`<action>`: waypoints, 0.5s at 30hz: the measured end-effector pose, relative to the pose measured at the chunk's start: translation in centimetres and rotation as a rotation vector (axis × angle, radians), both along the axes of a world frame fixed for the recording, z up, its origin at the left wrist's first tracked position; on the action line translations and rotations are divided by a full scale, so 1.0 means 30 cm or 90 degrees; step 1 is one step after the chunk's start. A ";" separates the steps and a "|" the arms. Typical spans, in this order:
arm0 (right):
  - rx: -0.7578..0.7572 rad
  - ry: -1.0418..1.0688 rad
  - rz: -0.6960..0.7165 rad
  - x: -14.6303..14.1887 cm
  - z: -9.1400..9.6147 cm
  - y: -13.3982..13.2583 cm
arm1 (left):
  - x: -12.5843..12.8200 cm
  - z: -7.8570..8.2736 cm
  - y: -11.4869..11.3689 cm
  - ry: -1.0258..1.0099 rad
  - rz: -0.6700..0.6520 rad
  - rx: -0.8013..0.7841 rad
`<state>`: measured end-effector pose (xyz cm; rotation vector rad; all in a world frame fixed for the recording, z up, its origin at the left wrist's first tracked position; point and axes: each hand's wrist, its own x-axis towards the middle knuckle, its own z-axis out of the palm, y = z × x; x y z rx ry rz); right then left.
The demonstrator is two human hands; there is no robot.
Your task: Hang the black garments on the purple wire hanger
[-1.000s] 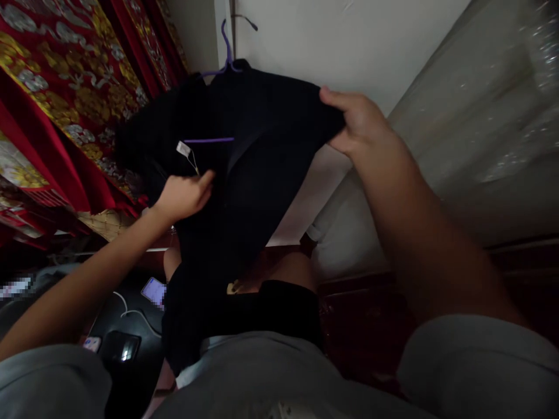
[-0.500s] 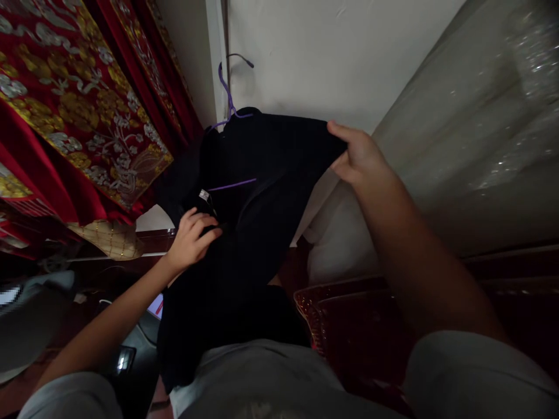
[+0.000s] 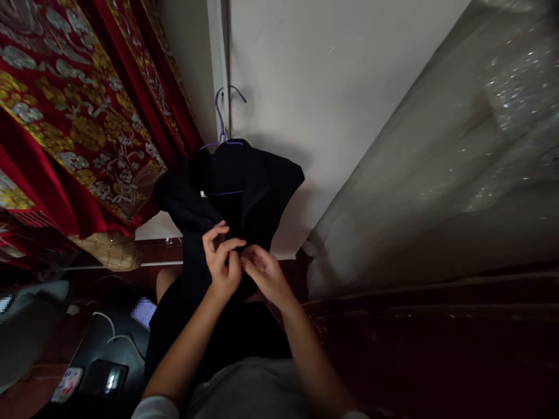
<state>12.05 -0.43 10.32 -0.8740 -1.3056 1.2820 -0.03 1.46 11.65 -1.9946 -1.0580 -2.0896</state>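
A dark short-sleeved shirt (image 3: pixel 273 180) hangs on a purple hanger (image 3: pixel 221 119), its collar and front spread apart at the top. Inside the neck a small white tag (image 3: pixel 202 194) shows. My left hand (image 3: pixel 223 265) is at the lower end of the neck opening, thumb and a finger pinched on the cloth and the other fingers raised. Close against it, my right hand (image 3: pixel 264 270) has its thumb and fingertips pinched at the same front edge. Whatever small part lies between the fingertips is too dark to make out.
Red cloth with gold and silver embroidery (image 3: pixel 87 110) hangs at left. Translucent plastic sheeting (image 3: pixel 414 174) covers something at right, beside the white wall (image 3: pixel 314 75). Lower left, a black surface (image 3: pixel 87 343) carries a lit phone (image 3: pixel 144 312), a dark phone (image 3: pixel 105 378) and a white cable (image 3: pixel 109 329).
My right hand has let go of the shirt's sleeve and come down to the front opening beside my left hand. My left hand has moved right and down. The sleeve now hangs loose.
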 end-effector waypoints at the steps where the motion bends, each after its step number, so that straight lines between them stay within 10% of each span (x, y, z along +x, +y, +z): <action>1: 0.009 -0.007 -0.004 0.002 -0.016 0.000 | 0.028 0.006 -0.009 0.000 -0.036 0.000; 6: 0.052 0.017 -0.062 0.101 0.008 -0.001 | 0.126 0.049 -0.082 0.032 -0.185 -0.021; 15: 0.052 0.011 -0.047 0.095 0.035 -0.105 | 0.142 0.010 -0.188 -0.094 -0.193 -0.061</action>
